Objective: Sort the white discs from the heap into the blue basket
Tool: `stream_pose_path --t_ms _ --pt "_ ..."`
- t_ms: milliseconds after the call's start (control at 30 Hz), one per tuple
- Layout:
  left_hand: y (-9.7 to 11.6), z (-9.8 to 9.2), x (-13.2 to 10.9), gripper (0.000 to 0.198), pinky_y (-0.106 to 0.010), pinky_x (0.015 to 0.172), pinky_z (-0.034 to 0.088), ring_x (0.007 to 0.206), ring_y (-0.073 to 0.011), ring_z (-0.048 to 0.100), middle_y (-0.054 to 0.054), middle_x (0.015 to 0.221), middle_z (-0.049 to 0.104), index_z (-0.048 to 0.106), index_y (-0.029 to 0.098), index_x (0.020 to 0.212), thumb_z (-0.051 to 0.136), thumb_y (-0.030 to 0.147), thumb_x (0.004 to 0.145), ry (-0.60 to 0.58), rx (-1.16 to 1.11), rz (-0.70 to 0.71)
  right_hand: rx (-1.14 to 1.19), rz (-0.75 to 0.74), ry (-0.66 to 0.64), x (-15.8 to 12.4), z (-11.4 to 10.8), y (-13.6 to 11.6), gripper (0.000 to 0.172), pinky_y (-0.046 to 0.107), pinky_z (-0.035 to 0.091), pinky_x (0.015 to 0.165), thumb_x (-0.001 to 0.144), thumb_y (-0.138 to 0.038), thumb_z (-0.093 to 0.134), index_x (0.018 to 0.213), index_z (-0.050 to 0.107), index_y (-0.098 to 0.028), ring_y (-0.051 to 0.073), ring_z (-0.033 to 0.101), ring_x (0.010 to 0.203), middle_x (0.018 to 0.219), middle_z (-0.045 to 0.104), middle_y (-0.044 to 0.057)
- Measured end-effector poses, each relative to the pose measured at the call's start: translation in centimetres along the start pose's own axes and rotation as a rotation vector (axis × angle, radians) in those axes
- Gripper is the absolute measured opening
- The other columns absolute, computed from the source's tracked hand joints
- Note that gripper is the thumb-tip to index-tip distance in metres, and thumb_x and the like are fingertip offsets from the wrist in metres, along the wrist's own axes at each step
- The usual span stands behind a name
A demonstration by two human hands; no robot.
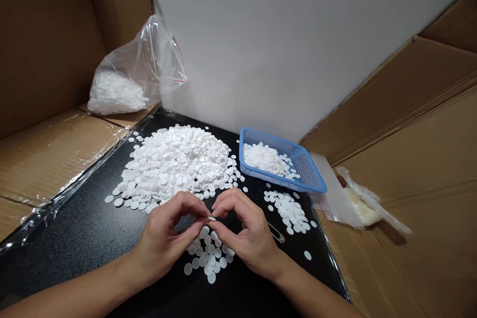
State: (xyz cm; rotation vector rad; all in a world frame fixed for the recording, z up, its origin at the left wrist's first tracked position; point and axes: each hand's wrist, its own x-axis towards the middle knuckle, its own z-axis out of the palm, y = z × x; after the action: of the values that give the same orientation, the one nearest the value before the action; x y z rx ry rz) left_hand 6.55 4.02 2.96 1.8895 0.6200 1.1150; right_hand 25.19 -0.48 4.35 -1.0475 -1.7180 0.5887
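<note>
Reached in from the bottom edge on two bare forearms, left hand (164, 238) and right hand (248, 238) meeting at the middle. Pinched one disc (212, 218), small, flat, round and white, between the closed thumb and forefinger tips of both hands, just above the mat (85, 228). Black, that mat, matte and finely pebbled. Spotted a loose scatter (208, 256) of the same smooth discs right under the hands, partly hidden, so no firm count. Made out one big mound (175, 164) beyond, far too many to count, spilling thin at its edges. Counted one basket (312, 171), blue plastic mesh, rectangular, right of the mound, with a shallow layer of discs inside. Caught a flat patch (288, 211) just before it, plus one stray disc (307, 255) alone. Glimpsed a thin metal loop (276, 232) beside right hand, kind unclear. Tallied two clear plastic bags: crumpled bag (141, 74) back left, part-filled with white, and flatter bag (363, 203) on the right, both on brown cardboard (44, 159).
</note>
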Motion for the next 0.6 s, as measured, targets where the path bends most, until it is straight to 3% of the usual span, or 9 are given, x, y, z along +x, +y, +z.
stream_pose_path --t_ms 167,267,467,600 --pt "0.0 -0.2 0.1 0.021 -0.019 0.073 0.053 0.082 -0.0115 0.065 0.002 0.089 0.064 0.057 0.026 0.101 0.058 0.007 0.091 -0.034 0.052 0.028 0.004 0.007 -0.003 0.1 -0.1 -0.1 0.007 0.029 0.048 0.074 0.088 -0.014 0.065 0.087 0.062 -0.021 0.017 0.060 0.084 0.087 0.061 0.002" --pt "0.1 -1.0 -0.2 0.018 -0.021 0.073 0.051 0.081 -0.0118 0.063 0.002 0.090 0.063 0.056 0.025 0.101 0.052 0.008 0.095 -0.126 0.176 0.000 0.000 0.176 -0.047 0.3 -0.6 0.1 0.006 0.028 0.047 0.070 0.088 -0.017 0.067 0.082 0.065 -0.020 0.016 0.059 0.078 0.083 0.061 0.002" --pt "0.0 -3.8 -4.4 0.016 -0.022 0.066 0.050 0.077 -0.0140 0.060 -0.001 0.088 0.061 0.060 0.024 0.090 0.047 0.019 0.099 -0.325 0.477 -0.090 0.093 0.633 -0.242 0.7 -0.8 1.2 0.011 0.026 0.043 0.061 0.081 -0.025 0.071 0.074 0.067 -0.018 0.014 0.055 0.066 0.073 0.062 0.000" --pt "0.0 -5.1 -6.9 0.017 -0.021 0.073 0.055 0.086 -0.0159 0.066 -0.002 0.100 0.068 0.067 0.028 0.111 0.057 0.032 0.098 -0.410 0.639 -0.021 0.062 0.653 -0.260 1.4 -2.0 0.8 0.016 0.025 0.043 0.059 0.085 -0.033 0.066 0.079 0.064 -0.019 0.014 0.055 0.064 0.072 0.064 0.001"
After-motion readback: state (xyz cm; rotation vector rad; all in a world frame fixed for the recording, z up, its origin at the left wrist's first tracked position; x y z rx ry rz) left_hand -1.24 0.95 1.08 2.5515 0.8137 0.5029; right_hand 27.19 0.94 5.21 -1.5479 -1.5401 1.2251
